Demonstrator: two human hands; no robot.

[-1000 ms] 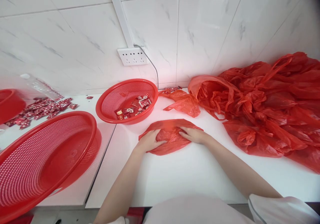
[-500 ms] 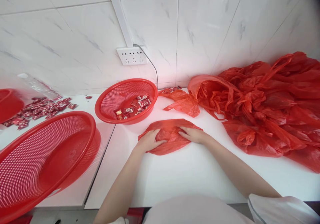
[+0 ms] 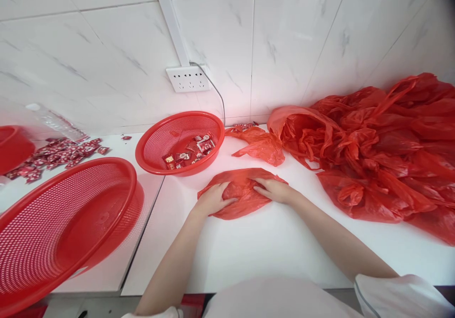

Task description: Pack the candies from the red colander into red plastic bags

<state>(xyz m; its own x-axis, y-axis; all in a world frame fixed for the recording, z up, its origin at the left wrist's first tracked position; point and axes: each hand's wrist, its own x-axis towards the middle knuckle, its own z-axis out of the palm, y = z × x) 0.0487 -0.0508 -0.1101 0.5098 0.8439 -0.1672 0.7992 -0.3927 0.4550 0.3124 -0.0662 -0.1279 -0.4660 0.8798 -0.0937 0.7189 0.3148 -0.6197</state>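
- Head view: the left hand (image 3: 212, 198) lies palm down on a flattened red plastic bag (image 3: 241, 191), fingers spread a little and curled lightly onto the film; whether they pinch any of it cannot be told.
- The right hand (image 3: 274, 191) rests on the same bag's right part, fingers stretched almost flat and pointing left, pressing rather than clasping.
- The bag lies on the white table (image 3: 270, 247), near its middle, just in front of the small red basket (image 3: 180, 141) and well apart from the table's near edge.
- The small basket holds a handful of red and white sweet wrappers (image 3: 192, 151); they carry print, but it is too small and blurred to read.
- Behind the bag, a crumpled red bag (image 3: 261, 146) lies loose, and to the right a big heap of red bags (image 3: 384, 152) covers the table up to the tiled wall.
- At the left, a large red basket (image 3: 64, 223) stands tilted on a neighbouring surface, with scattered red packets (image 3: 57, 153) beyond it; no writing on them is legible.
- A white wall socket (image 3: 187, 79) sits on the tiles, with a thin grey cable (image 3: 218, 95) running down from it.
- No brand or label can be read anywhere.
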